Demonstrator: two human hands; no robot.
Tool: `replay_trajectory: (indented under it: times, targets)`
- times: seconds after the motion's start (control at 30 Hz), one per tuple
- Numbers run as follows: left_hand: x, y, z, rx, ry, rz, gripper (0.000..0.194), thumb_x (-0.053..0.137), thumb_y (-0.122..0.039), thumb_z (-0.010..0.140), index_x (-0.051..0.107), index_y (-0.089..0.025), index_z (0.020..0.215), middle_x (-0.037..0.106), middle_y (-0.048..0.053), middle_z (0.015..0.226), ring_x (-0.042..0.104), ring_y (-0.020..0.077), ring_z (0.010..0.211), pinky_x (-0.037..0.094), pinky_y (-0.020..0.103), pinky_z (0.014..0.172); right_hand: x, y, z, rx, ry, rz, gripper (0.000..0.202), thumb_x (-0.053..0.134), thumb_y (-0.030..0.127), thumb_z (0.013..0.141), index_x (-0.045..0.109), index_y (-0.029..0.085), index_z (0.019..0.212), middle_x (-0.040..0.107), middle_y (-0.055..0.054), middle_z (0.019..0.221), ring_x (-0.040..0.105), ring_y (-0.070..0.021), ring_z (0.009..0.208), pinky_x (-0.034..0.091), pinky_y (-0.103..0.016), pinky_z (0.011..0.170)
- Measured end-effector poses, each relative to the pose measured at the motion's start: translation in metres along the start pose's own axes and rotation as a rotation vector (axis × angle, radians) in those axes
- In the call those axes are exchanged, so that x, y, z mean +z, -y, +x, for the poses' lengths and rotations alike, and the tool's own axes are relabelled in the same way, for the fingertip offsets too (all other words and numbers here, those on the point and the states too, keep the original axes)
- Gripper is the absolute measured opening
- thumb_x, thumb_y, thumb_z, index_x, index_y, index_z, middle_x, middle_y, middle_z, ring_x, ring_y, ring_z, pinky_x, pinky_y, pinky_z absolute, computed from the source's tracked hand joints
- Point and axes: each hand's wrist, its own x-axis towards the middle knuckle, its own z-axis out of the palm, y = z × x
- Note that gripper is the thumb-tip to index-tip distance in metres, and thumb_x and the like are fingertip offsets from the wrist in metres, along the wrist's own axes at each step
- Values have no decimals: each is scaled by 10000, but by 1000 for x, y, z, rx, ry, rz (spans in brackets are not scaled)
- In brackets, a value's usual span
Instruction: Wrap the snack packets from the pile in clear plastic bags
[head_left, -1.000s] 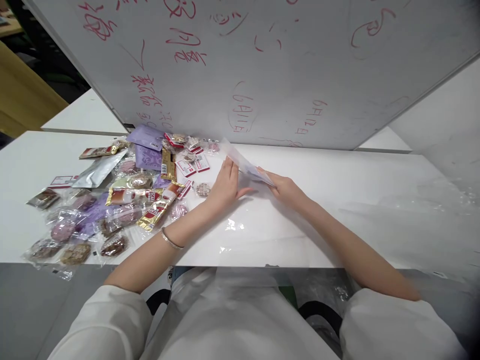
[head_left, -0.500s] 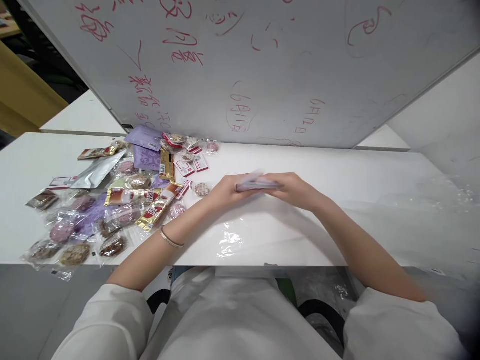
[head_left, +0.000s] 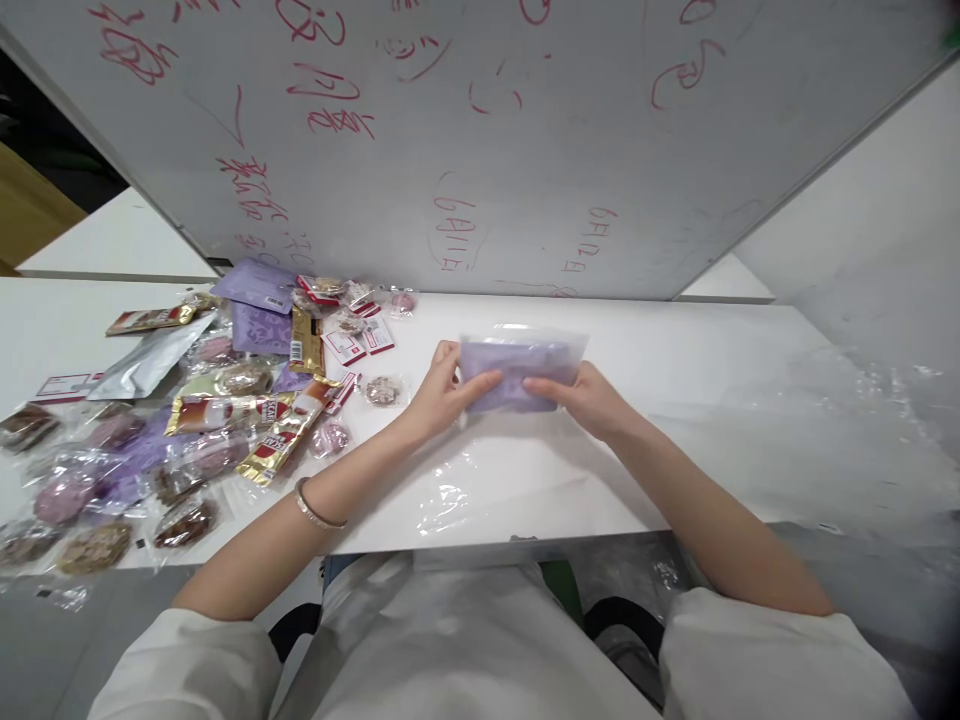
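Both hands hold one purple packet (head_left: 517, 360) inside a clear bag (head_left: 525, 335), over the white table (head_left: 697, 370) and before the person's white top (head_left: 472, 640). With the packet as the clock's centre, the left hand (head_left: 441, 395) grips it at nine o'clock and the right hand (head_left: 592, 402) at about four. Each hand is closed to the packet's thickness, its thumb laid across the near face and pointing inward, the other fingers mostly hidden behind. The left forearm (head_left: 360, 478), wearing a bracelet (head_left: 313, 508), slants toward eight o'clock; the right forearm (head_left: 712, 510) slants toward four. Wrapped snacks (head_left: 217, 412) spread from eight to ten o'clock, a wrapped biscuit (head_left: 382, 390) being nearest the left hand. At twelve stands a whiteboard (head_left: 555, 150).
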Motion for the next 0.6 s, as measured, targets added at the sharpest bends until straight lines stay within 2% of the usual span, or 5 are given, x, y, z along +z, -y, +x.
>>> replay_trajectory:
  times: [0.13,0.2,0.37,0.47,0.6]
  targets:
    - [-3,6,-14,188,197,397,419,423,-473,1014,523,-193,1309,533,145,1361,529,225,1274,464,416,1072,-98,0,29,-281,-833,72,201,575,423,908,637,285,1041,692,-16,1178,618,-221,1172,602,-390,819]
    - [-3,15,-21,287,432,605,509,445,-524,997,481,-220,1403,442,145,1514,360,283,1445,371,481,1152,-159,0,43,-125,-1146,-53,290,327,417,1010,594,310,1051,631,-13,1295,567,-189,1237,594,-356,823]
    - [7,42,-23,423,506,906,697,385,-614,986,327,-203,1546,242,139,1632,141,341,1525,212,556,1212,-253,-7,71,138,-1201,-177,384,212,205,1012,566,177,1159,601,-140,1296,613,-191,1153,575,-336,793]
    - [9,47,-16,467,453,938,682,384,-606,991,300,-239,1560,250,99,1633,169,321,1522,211,536,1223,-271,-13,91,263,-1134,-299,400,221,102,1000,537,133,1244,654,-114,1171,661,-151,1022,575,-305,757]
    - [6,45,-7,461,474,969,691,384,-609,991,246,-267,1575,203,75,1646,162,314,1525,198,529,1228,-282,-15,110,424,-1020,-549,292,531,279,992,576,147,1249,644,-91,1177,658,-184,988,575,-373,819]
